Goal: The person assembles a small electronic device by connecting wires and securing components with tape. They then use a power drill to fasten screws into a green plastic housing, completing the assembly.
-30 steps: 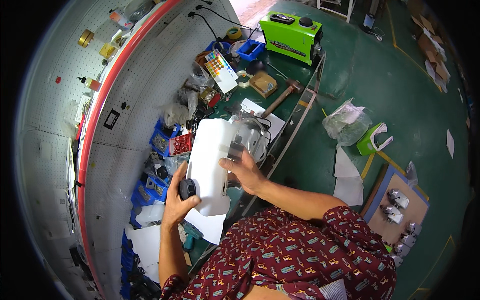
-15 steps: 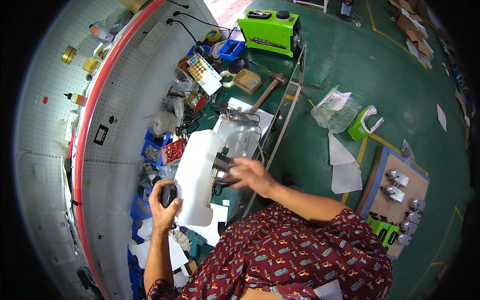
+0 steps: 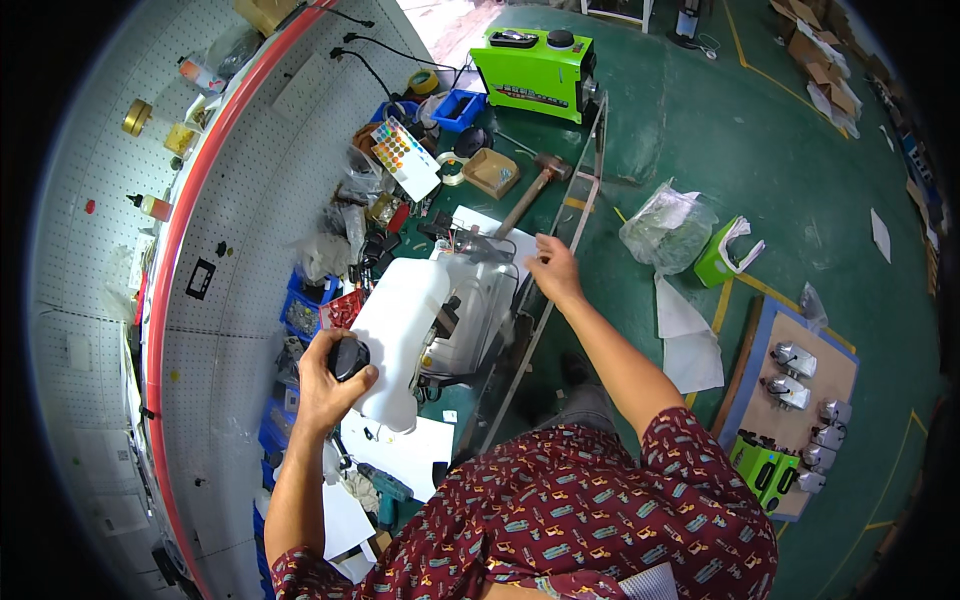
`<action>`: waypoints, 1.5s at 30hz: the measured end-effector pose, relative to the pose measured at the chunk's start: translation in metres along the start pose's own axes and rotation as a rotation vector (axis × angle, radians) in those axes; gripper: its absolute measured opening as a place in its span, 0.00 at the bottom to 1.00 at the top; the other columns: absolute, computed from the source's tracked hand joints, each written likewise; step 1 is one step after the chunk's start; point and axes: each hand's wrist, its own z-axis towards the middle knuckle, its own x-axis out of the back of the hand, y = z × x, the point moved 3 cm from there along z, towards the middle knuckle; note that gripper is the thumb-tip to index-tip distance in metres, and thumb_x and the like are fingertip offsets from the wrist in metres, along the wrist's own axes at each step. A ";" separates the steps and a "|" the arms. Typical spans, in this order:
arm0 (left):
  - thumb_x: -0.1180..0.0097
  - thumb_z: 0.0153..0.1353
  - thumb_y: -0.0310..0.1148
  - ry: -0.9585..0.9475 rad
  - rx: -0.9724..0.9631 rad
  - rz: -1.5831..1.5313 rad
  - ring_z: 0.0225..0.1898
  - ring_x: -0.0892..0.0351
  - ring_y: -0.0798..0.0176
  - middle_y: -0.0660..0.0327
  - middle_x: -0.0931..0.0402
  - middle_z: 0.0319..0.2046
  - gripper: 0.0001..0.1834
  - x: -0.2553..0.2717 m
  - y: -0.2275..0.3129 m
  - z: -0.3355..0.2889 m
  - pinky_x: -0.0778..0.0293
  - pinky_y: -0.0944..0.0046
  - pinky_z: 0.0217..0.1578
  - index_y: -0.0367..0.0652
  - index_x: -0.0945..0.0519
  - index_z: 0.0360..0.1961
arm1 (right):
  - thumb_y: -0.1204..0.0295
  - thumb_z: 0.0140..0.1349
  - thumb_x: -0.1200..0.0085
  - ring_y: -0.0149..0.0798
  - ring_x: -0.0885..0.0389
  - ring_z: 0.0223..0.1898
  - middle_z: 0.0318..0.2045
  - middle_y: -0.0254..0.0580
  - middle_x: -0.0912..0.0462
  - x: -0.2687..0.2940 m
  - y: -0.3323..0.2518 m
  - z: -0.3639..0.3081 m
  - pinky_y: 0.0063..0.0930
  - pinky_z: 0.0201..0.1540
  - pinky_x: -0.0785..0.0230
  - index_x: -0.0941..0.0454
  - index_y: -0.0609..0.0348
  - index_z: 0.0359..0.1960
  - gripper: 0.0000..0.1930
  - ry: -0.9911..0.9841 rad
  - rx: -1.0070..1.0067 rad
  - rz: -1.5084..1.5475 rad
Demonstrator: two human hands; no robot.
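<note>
White tank (image 3: pixel 402 315) sits toward eight o'clock of centre; left hand (image 3: pixel 328 388) clamps its black cap (image 3: pixel 347 358), presumably steadying it. Right hand (image 3: pixel 554 271) apart, tank's two o'clock, fingers curled; contents unclear.

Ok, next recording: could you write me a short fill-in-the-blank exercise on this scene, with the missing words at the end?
1. The left hand grips the tank at its round black ____.
2. The body of the tank is coloured ____.
3. The boxy machine at the top of the picture is bright ____.
4. The wooden-handled tool lying just beyond the right hand is a ____.

Missing words: cap; white; green; hammer.
</note>
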 end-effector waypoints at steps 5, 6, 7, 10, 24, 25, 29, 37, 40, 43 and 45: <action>0.28 0.40 0.46 -0.022 -0.019 0.061 0.41 0.18 0.56 0.51 0.18 0.39 0.36 -0.011 0.006 0.020 0.21 0.57 0.46 0.32 0.19 0.48 | 0.75 0.49 0.28 0.58 0.26 0.67 0.65 0.62 0.25 -0.043 0.006 -0.005 0.44 0.68 0.31 0.36 0.61 0.72 0.46 -0.091 0.272 -0.311; 0.27 0.40 0.46 -0.027 -0.046 0.067 0.42 0.17 0.56 0.51 0.18 0.40 0.36 -0.014 0.008 0.024 0.21 0.57 0.47 0.32 0.19 0.48 | 0.76 0.49 0.27 0.58 0.25 0.66 0.65 0.61 0.25 -0.044 0.013 -0.005 0.44 0.67 0.30 0.35 0.61 0.72 0.45 -0.108 0.227 -0.332; 0.27 0.40 0.45 -0.028 -0.066 0.072 0.42 0.17 0.56 0.50 0.18 0.40 0.36 -0.018 0.006 0.027 0.21 0.57 0.47 0.32 0.19 0.48 | 0.76 0.50 0.27 0.58 0.24 0.65 0.65 0.61 0.24 -0.048 0.016 -0.006 0.44 0.66 0.28 0.35 0.62 0.71 0.44 -0.133 0.182 -0.352; 0.26 0.41 0.44 -0.026 -0.094 0.085 0.42 0.17 0.53 0.49 0.19 0.41 0.34 -0.031 0.000 0.034 0.20 0.56 0.47 0.32 0.19 0.47 | 0.79 0.51 0.28 0.59 0.18 0.56 0.54 0.59 0.18 -0.051 0.018 -0.007 0.45 0.58 0.24 0.29 0.61 0.62 0.35 -0.156 0.145 -0.303; 0.26 0.40 0.45 -0.064 -0.090 0.145 0.44 0.18 0.48 0.47 0.21 0.42 0.36 -0.027 -0.003 0.026 0.21 0.52 0.49 0.32 0.19 0.49 | 0.75 0.53 0.31 0.39 0.13 0.36 0.35 0.45 0.15 -0.055 0.016 -0.012 0.32 0.41 0.21 0.25 0.62 0.56 0.27 -0.175 0.113 -0.036; 0.28 0.37 0.49 -0.033 -0.054 0.112 0.44 0.19 0.53 0.50 0.21 0.42 0.38 -0.021 -0.005 0.022 0.21 0.54 0.48 0.36 0.19 0.49 | 0.72 0.54 0.30 0.39 0.13 0.36 0.36 0.46 0.14 -0.051 0.016 -0.010 0.32 0.40 0.21 0.25 0.64 0.58 0.29 -0.183 0.085 -0.054; 0.31 0.35 0.46 0.028 0.043 -0.053 0.42 0.21 0.59 0.58 0.21 0.41 0.35 0.010 -0.013 -0.004 0.23 0.59 0.48 0.37 0.20 0.46 | 0.69 0.57 0.28 0.37 0.13 0.36 0.38 0.46 0.14 -0.049 0.031 0.000 0.32 0.35 0.21 0.26 0.66 0.60 0.31 -0.234 -0.019 0.034; 0.29 0.41 0.49 -0.073 -0.101 0.143 0.49 0.20 0.45 0.47 0.21 0.44 0.36 0.000 -0.019 0.013 0.23 0.48 0.53 0.32 0.20 0.48 | 0.72 0.66 0.37 0.32 0.16 0.28 0.38 0.47 0.14 -0.048 0.020 -0.005 0.29 0.20 0.24 0.23 0.67 0.55 0.19 -0.235 -0.176 0.152; 0.26 0.43 0.50 -0.128 -0.107 0.127 0.52 0.20 0.43 0.46 0.22 0.48 0.39 -0.009 -0.025 0.018 0.23 0.49 0.56 0.35 0.20 0.53 | 0.74 0.66 0.38 0.31 0.17 0.26 0.34 0.44 0.15 -0.051 0.024 0.001 0.28 0.20 0.25 0.23 0.67 0.48 0.12 -0.210 -0.218 0.194; 0.24 0.43 0.52 -0.174 -0.162 0.170 0.56 0.21 0.43 0.47 0.23 0.52 0.42 -0.013 -0.018 0.021 0.23 0.48 0.58 0.36 0.20 0.56 | 0.76 0.68 0.42 0.29 0.19 0.25 0.31 0.40 0.16 -0.047 0.019 0.001 0.26 0.21 0.26 0.23 0.64 0.42 0.06 -0.133 -0.072 0.251; 0.26 0.43 0.53 -0.241 -0.162 0.205 0.56 0.21 0.45 0.47 0.24 0.51 0.43 -0.015 -0.013 0.025 0.22 0.48 0.57 0.38 0.20 0.57 | 0.73 0.72 0.43 0.30 0.16 0.26 0.33 0.40 0.14 -0.043 0.017 -0.002 0.22 0.22 0.28 0.24 0.63 0.44 0.06 -0.121 -0.031 0.217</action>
